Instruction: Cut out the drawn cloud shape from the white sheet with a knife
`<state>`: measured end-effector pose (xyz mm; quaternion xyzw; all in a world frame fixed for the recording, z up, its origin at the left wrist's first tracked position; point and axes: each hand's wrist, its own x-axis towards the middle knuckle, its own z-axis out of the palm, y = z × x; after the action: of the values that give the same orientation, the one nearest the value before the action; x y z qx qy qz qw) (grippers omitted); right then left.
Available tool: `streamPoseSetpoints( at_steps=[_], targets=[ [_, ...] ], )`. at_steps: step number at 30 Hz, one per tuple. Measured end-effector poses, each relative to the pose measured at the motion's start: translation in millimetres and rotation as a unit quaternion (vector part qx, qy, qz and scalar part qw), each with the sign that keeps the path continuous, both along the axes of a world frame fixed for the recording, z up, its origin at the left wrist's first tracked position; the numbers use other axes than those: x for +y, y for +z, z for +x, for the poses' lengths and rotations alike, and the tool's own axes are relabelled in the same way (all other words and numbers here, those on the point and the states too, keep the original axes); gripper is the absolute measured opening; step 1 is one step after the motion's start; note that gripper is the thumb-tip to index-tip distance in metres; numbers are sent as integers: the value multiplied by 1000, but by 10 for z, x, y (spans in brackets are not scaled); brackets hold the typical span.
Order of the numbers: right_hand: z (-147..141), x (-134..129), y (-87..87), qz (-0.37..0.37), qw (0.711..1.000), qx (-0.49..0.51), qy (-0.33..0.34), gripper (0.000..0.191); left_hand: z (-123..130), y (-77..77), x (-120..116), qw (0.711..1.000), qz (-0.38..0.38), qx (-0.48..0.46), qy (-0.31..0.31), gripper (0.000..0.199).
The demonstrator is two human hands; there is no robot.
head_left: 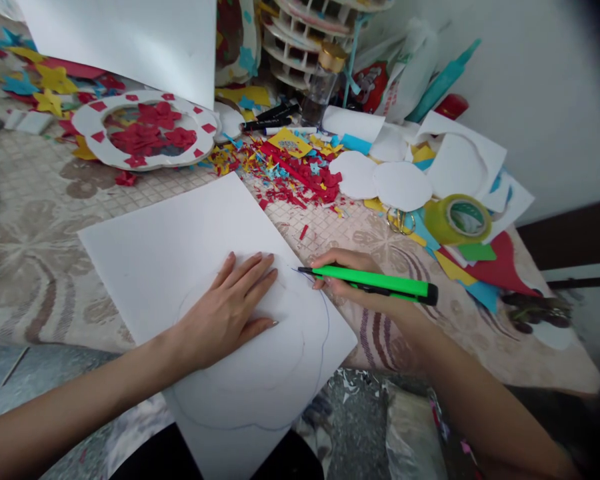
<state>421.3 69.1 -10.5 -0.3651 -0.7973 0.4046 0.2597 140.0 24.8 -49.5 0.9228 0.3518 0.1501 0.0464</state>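
A white sheet (180, 233) lies at an angle over the table's front edge, with a wavy blue outline and fainter curved lines drawn on it. My left hand (230, 303) rests flat on the sheet, fingers spread, inside the outline. In my right hand (347, 277) is a green utility knife (380, 280), held like a pen. Its dark tip touches or hovers just over the blue line near the sheet's right edge; which one I cannot tell. The blade itself is too small to make out.
Behind the sheet lie red, blue and yellow scraps (305, 177), a scalloped white frame (150, 163) with red pieces, and a capped bottle (320, 87). To the right are white cut-outs (403, 185), a tape roll (457, 220) and scissors handles (401, 221).
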Motion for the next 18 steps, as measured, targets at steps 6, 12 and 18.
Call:
streamPoseSetpoints(
  at_steps=[6,12,18],
  targets=[
    [70,-97,-57,-21,999,9,-25,20,7,8,0,1000,-2,-3,2,58],
    [96,-223,-14,-40,998,19,-52,20,8,14,7,1000,-5,3,4,59],
    [87,-418,0,-79,989,27,-118,20,12,5,1,1000,-4,7,8,59]
  ],
)
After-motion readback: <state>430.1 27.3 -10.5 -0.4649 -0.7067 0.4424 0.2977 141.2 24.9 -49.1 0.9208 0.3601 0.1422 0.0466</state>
